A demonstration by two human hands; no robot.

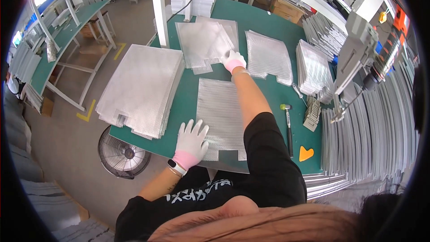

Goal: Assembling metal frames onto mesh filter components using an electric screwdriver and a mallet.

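My right hand (234, 61), in a white and pink glove, reaches to the far part of the green table. Its fingers bend closed at the near right corner of a translucent textured sheet (214, 37), lying askew on a loose pile. My left hand (191, 141), gloved alike, lies open with fingers spread at the left edge of a notched translucent panel (219, 116) in front of me. This panel lies flat, partly hidden by my right arm. To its left stands a thick stack of similar sheets (139, 85).
More notched sheets (268, 56) lie back right, beside another stack (312, 68). A mallet (288, 127), an orange-yellow scraper (306, 153) and a grey block (312, 115) are at right. A power driver (386, 54) hangs above many grey strips (365, 130). A fan (125, 153) stands below left.
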